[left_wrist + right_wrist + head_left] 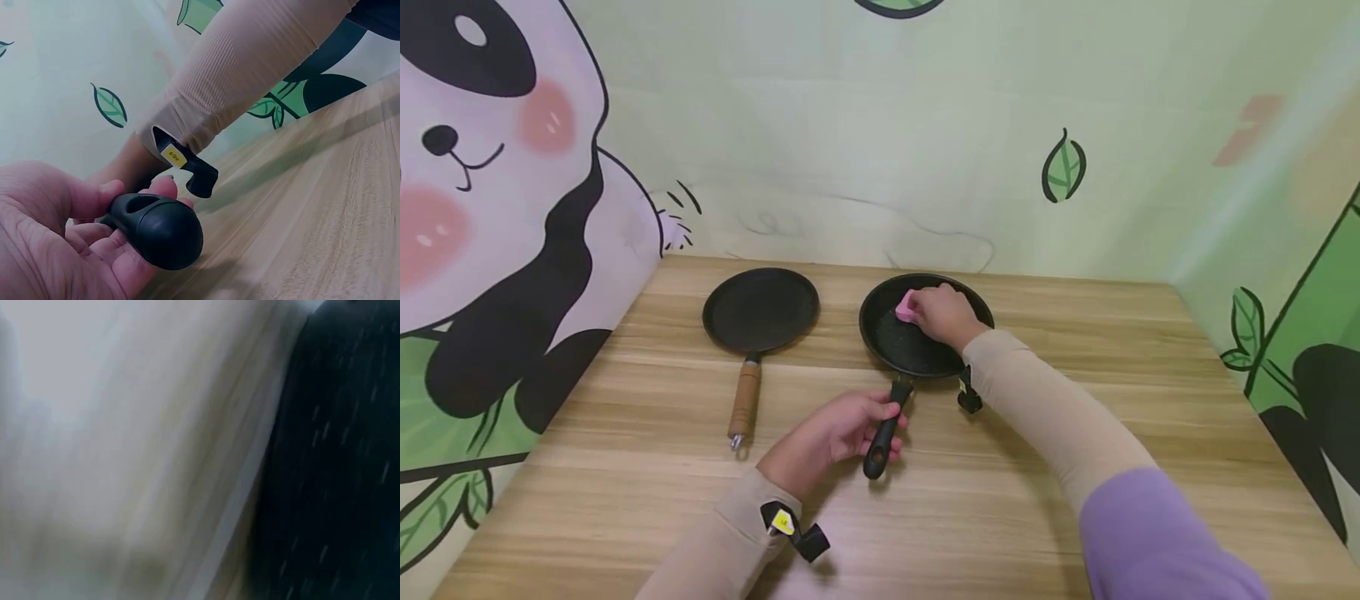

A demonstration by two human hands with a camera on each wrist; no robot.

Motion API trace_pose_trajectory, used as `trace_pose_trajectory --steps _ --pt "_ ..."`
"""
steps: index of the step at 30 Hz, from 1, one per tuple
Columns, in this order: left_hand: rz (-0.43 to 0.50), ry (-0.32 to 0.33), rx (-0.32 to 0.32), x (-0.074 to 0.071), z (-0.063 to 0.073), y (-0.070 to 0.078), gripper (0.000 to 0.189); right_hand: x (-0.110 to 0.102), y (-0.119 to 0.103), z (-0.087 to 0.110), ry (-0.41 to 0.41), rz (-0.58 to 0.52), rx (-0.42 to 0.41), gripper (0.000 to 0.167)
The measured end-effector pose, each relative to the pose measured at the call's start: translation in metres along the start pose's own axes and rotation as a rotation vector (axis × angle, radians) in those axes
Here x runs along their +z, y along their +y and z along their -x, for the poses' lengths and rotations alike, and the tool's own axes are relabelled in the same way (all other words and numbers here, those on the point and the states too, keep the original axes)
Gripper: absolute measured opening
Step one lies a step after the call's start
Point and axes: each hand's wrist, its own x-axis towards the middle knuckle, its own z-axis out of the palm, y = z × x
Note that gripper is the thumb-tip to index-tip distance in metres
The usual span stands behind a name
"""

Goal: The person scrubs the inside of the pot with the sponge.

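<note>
A black frying pan (887, 340) lies right of the middle of the table, its handle (882, 446) pointing toward me. My left hand (850, 427) grips that handle, thumb on top and fingers underneath. In the left wrist view the rounded handle end (169, 234) sticks out past the fingers. Inside the pan, my right hand (949, 315) pinches a pink sponge (905, 307) against the bottom. The right wrist view is blurred; the dark pan (337, 462) with light specks fills its right side, and neither hand nor sponge shows there.
Left of the frying pan lies a flat black pan (762, 308) with a wooden handle (745, 400). Both pans rest on a wood-grain table (1000, 517). A wall covering (850, 150) with a panda and leaves rises behind the table and at its sides.
</note>
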Motion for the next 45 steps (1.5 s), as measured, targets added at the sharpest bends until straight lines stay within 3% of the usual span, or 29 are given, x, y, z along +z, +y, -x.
trace_pose_trajectory --steps 4,9,15,18,25,33,39,42,45 --pt "0.005 -0.013 -0.008 0.001 -0.001 0.002 0.044 0.001 -0.016 0.005 -0.023 -0.080 -0.096 0.022" --pt "0.026 0.010 -0.004 0.003 -0.001 0.004 0.043 -0.006 -0.027 0.026 -0.084 -0.142 -0.232 0.019" --pt "0.025 0.066 0.024 0.007 0.000 0.001 0.042 -0.022 -0.007 0.052 -0.162 -0.101 -0.324 0.013" --pt "0.013 0.074 0.038 0.006 0.002 0.001 0.042 -0.027 0.008 0.055 -0.182 -0.089 -0.350 0.013" --pt "-0.010 0.066 0.035 0.003 0.002 0.000 0.041 -0.026 0.028 0.038 -0.121 -0.025 -0.247 0.014" --pt "-0.056 0.008 0.013 0.003 0.001 0.004 0.037 -0.008 0.014 0.002 -0.028 -0.006 -0.044 0.015" --pt "-0.044 0.025 0.000 0.003 0.002 0.007 0.038 0.000 -0.019 0.004 -0.017 -0.073 -0.136 0.019" --pt "-0.022 0.052 0.010 0.005 0.002 0.007 0.037 -0.007 -0.026 0.018 -0.077 -0.119 -0.225 0.017" --pt "-0.001 0.095 0.029 0.009 0.003 0.006 0.034 -0.017 -0.018 0.034 -0.169 -0.125 -0.295 0.014"
